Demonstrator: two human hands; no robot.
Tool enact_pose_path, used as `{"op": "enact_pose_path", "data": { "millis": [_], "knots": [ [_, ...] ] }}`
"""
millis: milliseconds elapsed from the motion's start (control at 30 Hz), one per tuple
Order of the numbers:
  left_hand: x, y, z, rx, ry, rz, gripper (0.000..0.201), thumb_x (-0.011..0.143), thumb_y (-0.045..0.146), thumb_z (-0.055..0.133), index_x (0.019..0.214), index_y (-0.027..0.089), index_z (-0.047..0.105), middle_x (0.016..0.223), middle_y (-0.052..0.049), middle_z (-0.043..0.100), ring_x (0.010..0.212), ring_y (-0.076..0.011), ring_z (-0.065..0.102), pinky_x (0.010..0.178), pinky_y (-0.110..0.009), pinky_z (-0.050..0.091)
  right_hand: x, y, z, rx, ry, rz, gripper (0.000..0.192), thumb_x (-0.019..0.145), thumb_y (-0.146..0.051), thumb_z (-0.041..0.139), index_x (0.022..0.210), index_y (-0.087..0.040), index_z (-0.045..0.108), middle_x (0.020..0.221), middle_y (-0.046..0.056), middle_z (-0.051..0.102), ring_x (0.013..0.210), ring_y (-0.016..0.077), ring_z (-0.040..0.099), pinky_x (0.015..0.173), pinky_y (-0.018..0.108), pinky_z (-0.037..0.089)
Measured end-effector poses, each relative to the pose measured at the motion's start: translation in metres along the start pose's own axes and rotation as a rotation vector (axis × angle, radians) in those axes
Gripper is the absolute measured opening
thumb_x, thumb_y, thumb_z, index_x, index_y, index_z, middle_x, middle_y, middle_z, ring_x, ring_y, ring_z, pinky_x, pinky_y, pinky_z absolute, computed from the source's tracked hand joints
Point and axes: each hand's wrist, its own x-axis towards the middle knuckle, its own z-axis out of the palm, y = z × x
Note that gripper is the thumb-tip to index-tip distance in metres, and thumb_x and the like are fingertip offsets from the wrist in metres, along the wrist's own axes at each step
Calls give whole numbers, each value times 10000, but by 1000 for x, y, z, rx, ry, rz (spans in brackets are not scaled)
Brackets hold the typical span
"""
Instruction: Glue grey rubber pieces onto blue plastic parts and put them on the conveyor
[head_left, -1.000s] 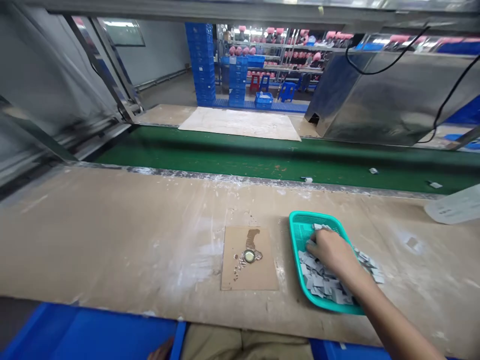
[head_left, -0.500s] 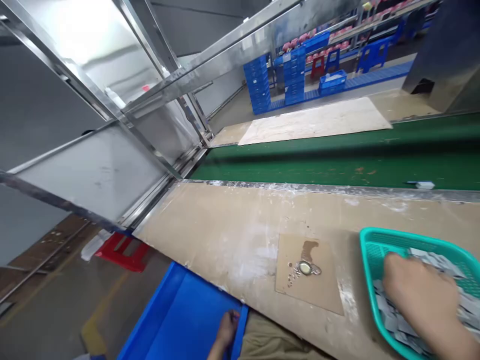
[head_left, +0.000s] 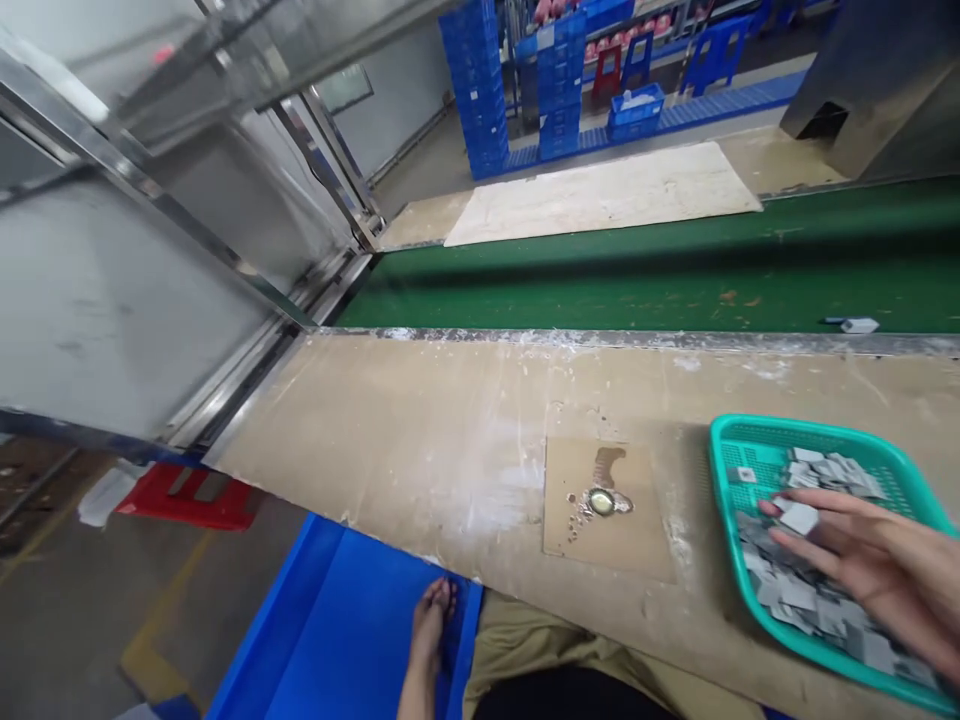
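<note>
My right hand (head_left: 870,550) is over the turquoise plastic basket (head_left: 718,500), its fingers closed on a small light-grey square piece (head_left: 798,517) and perhaps another under it. Many similar flat grey pieces (head_left: 795,592) lie loose in the basket below, with a paler group at its far side. My left hand (head_left: 431,612) is low inside the blue bin (head_left: 352,610), close to its right wall. Its fingers are curled, and what they hold, if anything, is hidden.
A cardboard square (head_left: 637,545) on the tan worktop (head_left: 420,430) bears a small round dish (head_left: 601,502) and spilled liquid. Behind runs a green conveyor belt (head_left: 525,290) with a small white object (head_left: 859,325) on it. A red stool (head_left: 187,500) stands at left.
My right hand has lifted and turned from down among the grey pieces, and now shows a piece in its fingers. My left hand stays in the blue bin. The head view has shifted.
</note>
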Motion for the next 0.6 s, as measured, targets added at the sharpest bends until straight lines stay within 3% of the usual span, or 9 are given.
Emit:
{"op": "enact_pose_path", "data": {
  "millis": [100,200,300,400,500,600],
  "knots": [
    [-4,7,4,-104,25,-40,123,805,208,627,909,145,611,802,-16,663,707,-152,620,683,-311,488,-13,-26,22,290,-134,316,150,672,-421,663,745,-315,740,962,101,734,929,327,677,729,396,600],
    [-11,17,9,-231,26,-53,109,793,170,634,895,139,613,760,6,652,637,-129,603,636,-291,497,-22,-43,47,197,-168,359,321,618,-430,736,905,-286,730,893,88,748,878,321,694,730,399,601],
    [-22,32,14,-380,11,-45,105,748,71,642,825,137,614,719,7,649,627,-115,604,632,-261,516,-25,-51,68,14,-102,152,393,680,-450,700,1032,-277,672,956,70,738,893,292,694,770,405,585],
    [-36,48,15,-506,-18,-42,179,666,1,663,740,160,627,732,-11,671,707,-118,634,703,-218,525,-21,-53,86,-281,-74,-129,355,752,-457,629,1041,-250,644,1009,76,720,908,278,686,798,418,560],
    [-46,60,11,-580,-44,-52,90,681,71,646,682,161,640,743,-38,683,762,-139,652,756,-229,534,-14,-51,98,-519,-140,-339,320,817,-423,565,1044,-207,625,935,85,725,811,248,700,741,389,559],
    [-54,67,4,-590,-42,-59,53,706,173,643,659,151,648,703,-44,682,709,-152,659,706,-247,552,-10,-48,103,-588,-209,-454,257,841,-347,545,1035,-191,610,904,74,722,756,210,698,694,334,558]
  ]
}}
